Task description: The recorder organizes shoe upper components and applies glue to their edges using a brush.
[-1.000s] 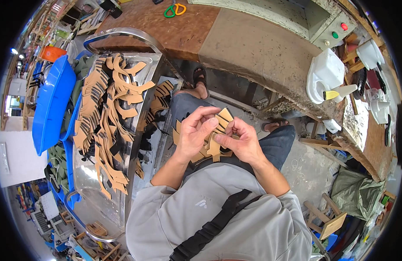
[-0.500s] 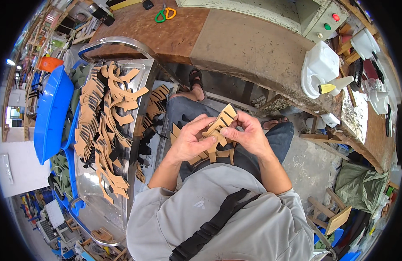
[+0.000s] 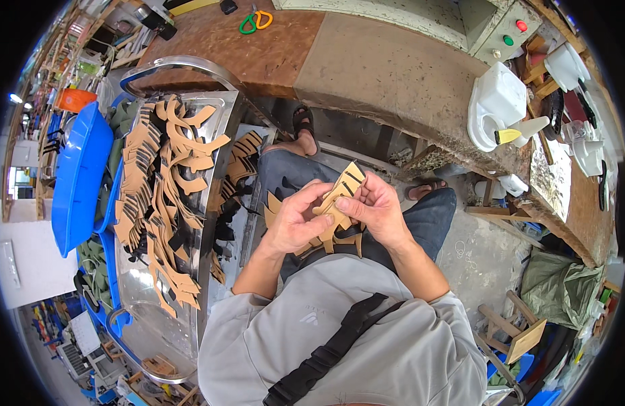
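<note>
While the left hand (image 3: 291, 220) and right hand (image 3: 381, 211) hold nearly closed thumb-and-finger pinches on tan, black-striped cut pieces (image 3: 348, 178), these sit between them above the dark trousers (image 3: 431, 215). Step in hand: apparently thumb-working the pieces; next move probably calls for steady pinches.

1. Scissors (image 3: 255, 22) with green and orange handles, on the brown worktop (image 3: 380, 74).
2. White container (image 3: 500, 95) toward the worktop's right end.
3. Pale metal housing (image 3: 485, 30) with red and green buttons.
4. Tilted blue tub (image 3: 84, 179), near an orange container (image 3: 75, 100).
5. Crumpled olive-green sheet (image 3: 557, 287), near a wooden frame (image 3: 527, 340).
</note>
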The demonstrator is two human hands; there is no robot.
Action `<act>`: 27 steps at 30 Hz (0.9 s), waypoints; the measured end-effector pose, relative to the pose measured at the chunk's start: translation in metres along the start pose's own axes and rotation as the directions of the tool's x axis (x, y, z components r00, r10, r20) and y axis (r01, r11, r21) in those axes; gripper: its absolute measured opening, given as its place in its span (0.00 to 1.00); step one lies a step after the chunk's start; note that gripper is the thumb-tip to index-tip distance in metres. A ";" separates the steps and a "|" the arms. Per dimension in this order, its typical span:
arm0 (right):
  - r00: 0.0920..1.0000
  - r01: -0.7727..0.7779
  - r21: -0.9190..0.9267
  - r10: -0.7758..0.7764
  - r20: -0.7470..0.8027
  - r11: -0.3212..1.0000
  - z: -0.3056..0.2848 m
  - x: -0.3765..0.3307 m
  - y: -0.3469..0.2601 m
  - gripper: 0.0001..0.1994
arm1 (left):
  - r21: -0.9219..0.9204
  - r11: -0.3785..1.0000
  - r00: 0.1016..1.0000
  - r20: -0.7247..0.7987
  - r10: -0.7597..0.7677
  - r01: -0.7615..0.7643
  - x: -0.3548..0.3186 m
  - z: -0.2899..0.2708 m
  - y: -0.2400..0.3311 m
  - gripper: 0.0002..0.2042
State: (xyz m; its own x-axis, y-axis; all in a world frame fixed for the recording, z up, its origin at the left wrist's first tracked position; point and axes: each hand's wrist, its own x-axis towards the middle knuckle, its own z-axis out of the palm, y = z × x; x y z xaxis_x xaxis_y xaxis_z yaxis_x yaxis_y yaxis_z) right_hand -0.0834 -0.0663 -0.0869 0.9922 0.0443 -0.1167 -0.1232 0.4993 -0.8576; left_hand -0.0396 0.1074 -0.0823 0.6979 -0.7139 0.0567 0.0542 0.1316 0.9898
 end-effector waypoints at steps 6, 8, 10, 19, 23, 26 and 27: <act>0.999 0.026 -0.189 -0.031 -0.027 0.982 -0.028 0.006 -0.004 0.17 | -0.226 0.970 0.964 -0.225 -0.144 0.092 0.004 0.007 -0.017 0.24; 0.982 0.056 -0.218 -0.093 -0.162 0.974 -0.050 0.007 -0.019 0.17 | -0.312 0.946 0.953 -0.247 -0.172 0.090 0.000 0.000 -0.011 0.25; 0.933 0.072 -0.273 -0.161 -0.322 0.959 -0.074 0.001 -0.036 0.17 | -0.377 0.922 0.943 -0.263 -0.203 0.093 -0.004 -0.007 -0.004 0.27; 0.600 0.136 -0.493 -0.468 -0.650 0.859 -0.166 -0.034 -0.082 0.13 | -0.473 0.871 0.952 -0.188 -0.242 0.128 0.015 -0.007 0.003 0.30; 0.480 0.186 -0.580 -0.589 -0.651 0.793 -0.207 -0.029 -0.097 0.11 | -0.512 0.852 0.965 -0.154 -0.213 0.106 0.022 -0.005 0.003 0.30; 0.426 0.126 -0.549 -0.544 -0.723 0.827 -0.240 -0.028 -0.106 0.12 | -0.531 0.841 0.962 -0.164 -0.217 0.100 0.027 -0.003 0.010 0.30; 0.418 0.127 -0.549 -0.546 -0.726 0.826 -0.251 -0.027 -0.107 0.12 | -0.530 0.842 0.964 -0.155 -0.217 0.104 0.030 -0.001 0.012 0.30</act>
State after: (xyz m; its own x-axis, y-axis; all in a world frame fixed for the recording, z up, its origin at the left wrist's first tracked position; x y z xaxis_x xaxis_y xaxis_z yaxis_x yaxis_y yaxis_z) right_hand -0.1025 -0.3384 -0.1174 0.4676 -0.8821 0.0563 0.0128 -0.0570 -0.9983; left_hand -0.0169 0.0885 -0.0694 0.7718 -0.6097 -0.1804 0.4967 0.4010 0.7698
